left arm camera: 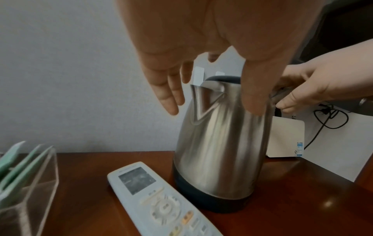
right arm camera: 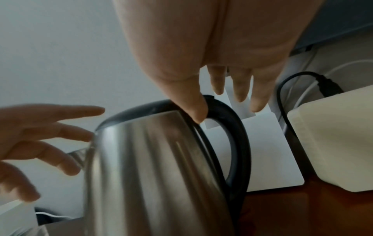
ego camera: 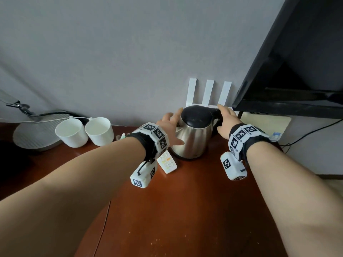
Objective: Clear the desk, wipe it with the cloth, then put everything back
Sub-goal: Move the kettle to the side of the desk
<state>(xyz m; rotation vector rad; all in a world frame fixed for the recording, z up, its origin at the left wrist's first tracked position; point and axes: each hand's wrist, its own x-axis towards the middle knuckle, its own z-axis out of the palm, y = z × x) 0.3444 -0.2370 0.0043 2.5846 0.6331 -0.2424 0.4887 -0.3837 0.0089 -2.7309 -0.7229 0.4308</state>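
**Both hands framed the steel kettle on the wooden desk**

A brushed stainless-steel kettle (ego camera: pixel 194 138), tapering toward a domed black plastic lid and standing on a dark base ring, sat upright between the two hands on the glossy reddish-brown desk (ego camera: pixel 185 210). The left hand (ego camera: pixel 171 127) was spread wide, fingers straight, at the spout side; its thumb lay against the smooth metal wall, while the fingers stood just off the spout. The right hand (ego camera: pixel 226 123) reached to the looped black handle (right arm camera: pixel 234 143). Its fingers were loosely extended, the thumb tip touching the handle's top near the lid, the other fingers hanging behind the loop without closing round it.

Just below the left wrist lay a pale, rounded-edged remote control (left arm camera: pixel 161 202) with a grey screen and soft buttons, beside the kettle's base. Farther left of that hand stood a clear acrylic holder (left arm camera: pixel 34 188) with pale green packets, and two plain white cups (ego camera: pixel 85 133). Behind the kettle rose a white router (ego camera: pixel 208 93) with flat antennas. Right of the right hand sat a cream box (right arm camera: pixel 333 138).
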